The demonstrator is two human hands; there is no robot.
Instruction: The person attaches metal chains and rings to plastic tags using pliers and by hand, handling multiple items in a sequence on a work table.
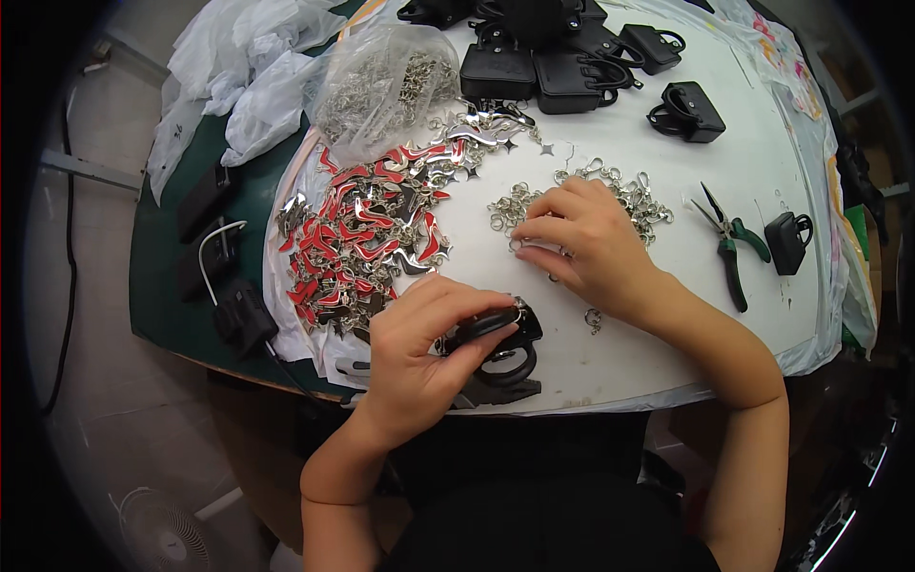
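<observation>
My left hand [412,348] is closed around a small black handbag charm [527,327] near the table's front edge, its looped handle showing by the fingers. My right hand [596,243] reaches over a pile of silver clasps and rings [650,205]. Its thumb and forefinger pinch a small silver ring [516,245] at the pile's left side. A short piece of silver chain [593,320] lies alone below the right hand. Beneath the left hand a dark tool [510,392] is partly hidden.
Red and silver high-heel charms [357,234] lie heaped at left, below a clear bag of metal parts [386,91]. Several black mini handbags [572,81] are gathered at the back. Green-handled pliers [730,250] and another mini bag [789,243] rest at right. Black adapters [245,315] sit far left.
</observation>
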